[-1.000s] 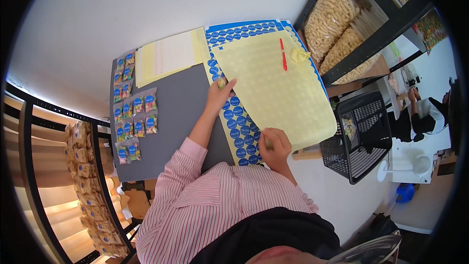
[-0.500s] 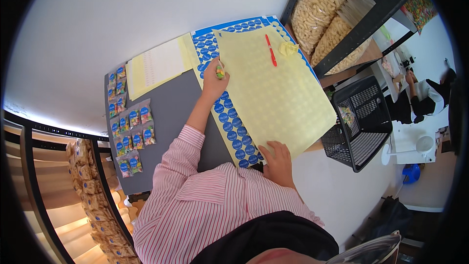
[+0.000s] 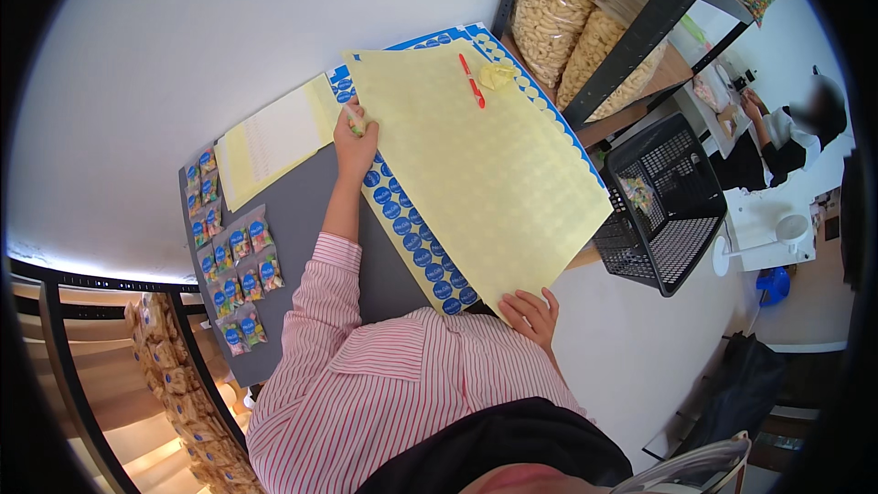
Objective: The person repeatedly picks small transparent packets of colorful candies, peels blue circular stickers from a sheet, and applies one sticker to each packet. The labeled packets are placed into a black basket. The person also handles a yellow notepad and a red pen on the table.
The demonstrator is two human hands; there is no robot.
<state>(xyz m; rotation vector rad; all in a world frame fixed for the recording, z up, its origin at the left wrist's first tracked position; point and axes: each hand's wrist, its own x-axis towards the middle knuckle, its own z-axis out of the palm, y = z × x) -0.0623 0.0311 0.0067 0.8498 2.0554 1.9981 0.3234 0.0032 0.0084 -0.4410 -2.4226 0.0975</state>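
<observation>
My left hand (image 3: 355, 142) is closed around a small clear packet of colourful pieces (image 3: 357, 123), mostly hidden by the fingers. It rests at the left edge of a large pale yellow sheet (image 3: 457, 165). Beneath that sheet lies a backing sheet of round blue stickers (image 3: 412, 242), showing along its left side and top. My right hand (image 3: 530, 315) lies at the yellow sheet's near corner, its fingers stretched out and a little apart. A red pen (image 3: 472, 82) and a crumpled yellow scrap (image 3: 497, 75) sit on the sheet's far part.
Several packets with blue round labels (image 3: 240, 242) lie in rows at the grey table's (image 3: 315, 210) left. Papers (image 3: 274, 137) lie farther back. At right stand a black basket (image 3: 654, 247) and a shelf with big bags of puffed snacks (image 3: 558, 9). Another person (image 3: 791, 142) works beyond.
The yellow sheet has slid left over the sticker sheet, covering more of its far left part. My right hand has shifted to the sheet's near corner. The whole view has tilted slightly.
</observation>
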